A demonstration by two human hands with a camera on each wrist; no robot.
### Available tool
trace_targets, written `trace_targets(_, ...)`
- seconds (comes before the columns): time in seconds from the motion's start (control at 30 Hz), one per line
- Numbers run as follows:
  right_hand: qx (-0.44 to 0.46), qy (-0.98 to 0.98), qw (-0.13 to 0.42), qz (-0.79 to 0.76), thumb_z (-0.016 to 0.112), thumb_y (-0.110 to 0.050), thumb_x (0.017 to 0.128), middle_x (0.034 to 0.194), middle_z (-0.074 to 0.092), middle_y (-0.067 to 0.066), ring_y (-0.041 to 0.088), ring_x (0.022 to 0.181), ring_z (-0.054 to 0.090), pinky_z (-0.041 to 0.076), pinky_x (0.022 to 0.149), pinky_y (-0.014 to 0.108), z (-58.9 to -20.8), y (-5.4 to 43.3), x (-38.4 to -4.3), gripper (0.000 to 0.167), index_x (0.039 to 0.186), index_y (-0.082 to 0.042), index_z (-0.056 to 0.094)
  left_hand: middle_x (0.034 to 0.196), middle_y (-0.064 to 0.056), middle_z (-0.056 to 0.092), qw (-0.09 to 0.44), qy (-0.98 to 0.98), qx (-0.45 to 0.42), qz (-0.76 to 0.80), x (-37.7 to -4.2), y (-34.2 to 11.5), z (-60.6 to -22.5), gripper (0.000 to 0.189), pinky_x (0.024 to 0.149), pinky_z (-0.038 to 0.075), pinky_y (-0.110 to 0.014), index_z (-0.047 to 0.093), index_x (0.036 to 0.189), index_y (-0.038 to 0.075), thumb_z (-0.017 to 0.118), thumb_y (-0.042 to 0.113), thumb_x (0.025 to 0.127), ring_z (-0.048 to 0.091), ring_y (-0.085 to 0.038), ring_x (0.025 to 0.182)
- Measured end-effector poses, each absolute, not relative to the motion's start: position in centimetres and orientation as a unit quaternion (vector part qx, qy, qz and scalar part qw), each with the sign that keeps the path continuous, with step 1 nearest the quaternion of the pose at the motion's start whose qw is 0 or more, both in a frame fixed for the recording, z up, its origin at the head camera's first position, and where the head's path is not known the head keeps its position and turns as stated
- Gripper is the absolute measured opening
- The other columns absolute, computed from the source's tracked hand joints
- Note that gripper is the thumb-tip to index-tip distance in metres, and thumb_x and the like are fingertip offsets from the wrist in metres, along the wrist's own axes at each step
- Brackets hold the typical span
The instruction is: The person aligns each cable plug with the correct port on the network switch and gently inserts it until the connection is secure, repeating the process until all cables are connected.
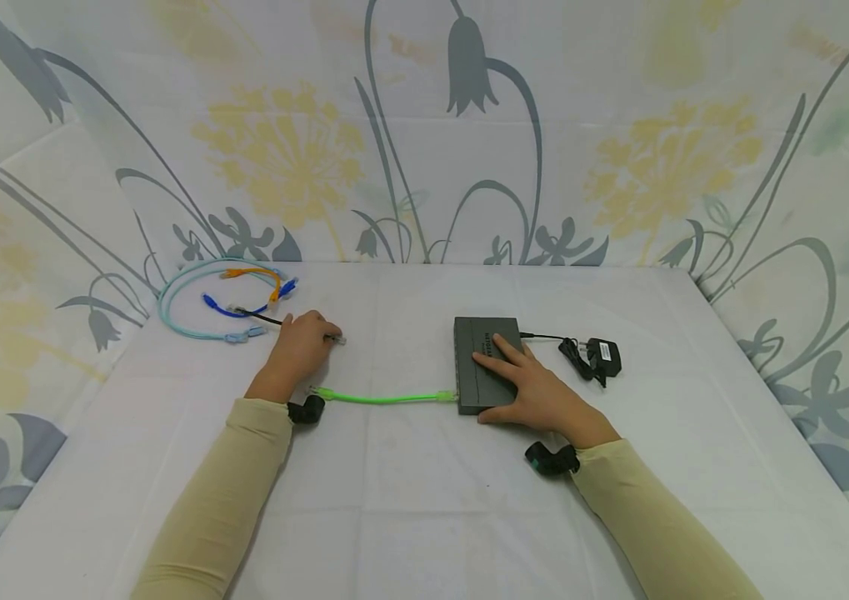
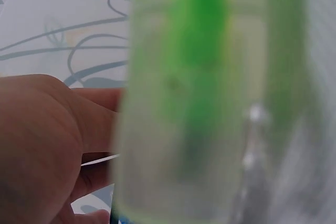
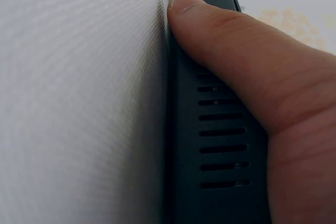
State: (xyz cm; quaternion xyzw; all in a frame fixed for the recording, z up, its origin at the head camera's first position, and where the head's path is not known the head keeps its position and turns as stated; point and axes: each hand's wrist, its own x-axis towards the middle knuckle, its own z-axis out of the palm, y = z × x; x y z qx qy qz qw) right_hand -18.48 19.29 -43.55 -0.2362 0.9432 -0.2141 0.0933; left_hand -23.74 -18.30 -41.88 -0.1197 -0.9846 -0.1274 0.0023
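My left hand (image 1: 304,344) grips a short black network cable (image 1: 259,316), whose clear plug (image 1: 340,340) sticks out past the fingertips on the right. Below that wrist lies the loose plug of a green network cable (image 1: 387,400), and its blurred plug (image 2: 194,98) fills much of the left wrist view. The green cable's other end is in the left side of a dark grey network switch (image 1: 472,367). Spread over the switch is my right hand (image 1: 540,396), fingers extended on its top. In the right wrist view the thumb (image 3: 210,24) presses along its slotted near side.
To the left, a light blue cable (image 1: 162,300) lies coiled around a blue cable (image 1: 212,303) and an orange cable (image 1: 277,292). A black power adapter (image 1: 604,358) sits right of the switch, its cord running in. Patterned cloth (image 1: 424,167) borders the white table (image 1: 424,533).
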Motion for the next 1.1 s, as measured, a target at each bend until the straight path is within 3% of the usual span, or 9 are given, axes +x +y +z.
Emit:
trace_targets(0.3, -0.235, 0.942, 0.094, -0.221, 0.072, -0.066, 0.073, 0.165, 0.005, 0.002, 0.052, 0.146, 0.003, 0.029, 0.105, 0.071, -43.7, 19.3, -18.5, 0.093, 0.151, -0.041, 0.029, 0.112, -0.017, 0.063, 0.001, -0.985, -0.131, -0.109, -23.6, -18.0, -41.9, 0.025, 0.095, 0.044, -0.054, 0.072, 0.115, 0.010, 0.059, 0.008, 0.094, 0.060, -0.034, 0.105)
trace_targets(0.63, -0.235, 0.943, 0.095, -0.216, 0.071, -0.067, 0.073, 0.165, 0.005, 0.002, 0.053, 0.145, 0.005, 0.028, 0.104, 0.072, -43.7, 19.3, -18.5, 0.093, 0.151, -0.042, 0.028, 0.112, -0.015, 0.061, -0.010, -0.986, -0.114, -0.120, -23.4, -17.6, -41.5, 0.026, 0.092, 0.041, -0.058, 0.072, 0.117, 0.010, 0.059, 0.008, 0.095, 0.058, -0.033, 0.107)
trace_targets(1.1, -0.234, 0.942, 0.096, -0.221, 0.073, -0.063, 0.074, 0.165, 0.006, 0.003, 0.052, 0.146, 0.004, 0.028, 0.105, 0.072, -43.5, 19.3, -18.4, 0.092, 0.151, -0.039, 0.030, 0.110, -0.014, 0.062, -0.022, -0.985, -0.133, -0.110, -23.2, -17.1, -41.3, 0.026, 0.085, 0.043, -0.051, 0.071, 0.119, 0.011, 0.058, 0.011, 0.096, 0.059, -0.032, 0.104)
